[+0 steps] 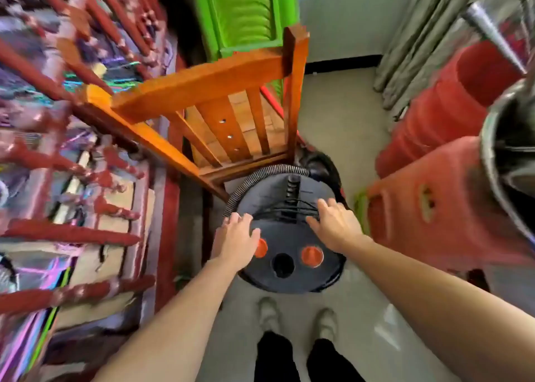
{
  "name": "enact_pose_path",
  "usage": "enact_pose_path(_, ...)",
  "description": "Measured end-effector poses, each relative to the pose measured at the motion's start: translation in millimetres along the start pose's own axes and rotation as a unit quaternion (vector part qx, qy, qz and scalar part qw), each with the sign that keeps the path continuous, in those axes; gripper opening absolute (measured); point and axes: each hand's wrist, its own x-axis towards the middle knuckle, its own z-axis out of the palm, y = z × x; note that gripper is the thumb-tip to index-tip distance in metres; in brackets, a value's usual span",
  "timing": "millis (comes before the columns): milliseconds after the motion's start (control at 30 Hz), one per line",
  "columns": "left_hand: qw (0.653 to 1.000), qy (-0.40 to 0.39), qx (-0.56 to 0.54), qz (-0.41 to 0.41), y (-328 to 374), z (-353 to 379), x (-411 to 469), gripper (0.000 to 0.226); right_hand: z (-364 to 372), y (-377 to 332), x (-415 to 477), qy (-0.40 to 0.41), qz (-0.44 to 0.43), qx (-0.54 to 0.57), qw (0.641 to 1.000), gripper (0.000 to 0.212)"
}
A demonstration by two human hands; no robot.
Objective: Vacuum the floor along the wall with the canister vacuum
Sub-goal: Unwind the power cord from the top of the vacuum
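A round black canister vacuum stands on the floor just ahead of my feet, with two orange buttons and a dark hole on its lid. A ribbed grey hose curls around its far left rim, and a black cord is wound across the top by the handle. My left hand lies flat on the lid's left side, fingers spread, partly covering one orange button. My right hand rests on the right side, fingers spread near the cord. Neither hand is closed around anything.
An orange wooden chair leans over the vacuum's far side, against red carved furniture on the left. Stacked green plastic chairs stand behind it. Red plastic stools crowd the right, curtains beyond. Pale floor runs to the far wall.
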Motion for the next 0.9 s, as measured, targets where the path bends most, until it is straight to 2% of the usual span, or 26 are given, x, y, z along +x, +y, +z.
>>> enact_pose_path(133, 0.999, 0.027, -0.014, 0.013, -7.3, 40.6, 51.6, 0.043, 48.2, -11.1, 27.8, 0.042, 0.044, 0.047, 0.997, 0.062)
enact_pose_path(200, 0.998, 0.042, -0.031, 0.031, -8.3, 63.4, 65.4, 0.041, 70.0, -13.9, 32.5, 0.101, 0.063, 0.059, 0.991, 0.06)
enact_pose_path(267, 0.992, 0.109, -0.041, 0.058, -11.3, 79.8, 70.4, 0.038, 82.2, -12.8, 35.1, 0.176, 0.073, 0.062, 0.98, 0.056)
enact_pose_path(367, 0.98, 0.173, -0.082, 0.057, -17.2, 92.2, 72.7, 0.044, 89.8, -13.0, 39.4, 0.202, 0.077, 0.058, 0.975, 0.055)
enact_pose_path(567, 0.978, 0.168, -0.098, 0.073, -19.3, 93.7, 70.2, 0.043, 95.3, -14.3, 37.1, 0.245, 0.096, 0.069, 0.962, 0.047)
enact_pose_path(900, 0.972, 0.194, -0.098, 0.093, -34.6, 116.1, 24.5, 0.039, 130.8, -21.2, -9.0, 0.311, 0.098, 0.065, 0.943, 0.052)
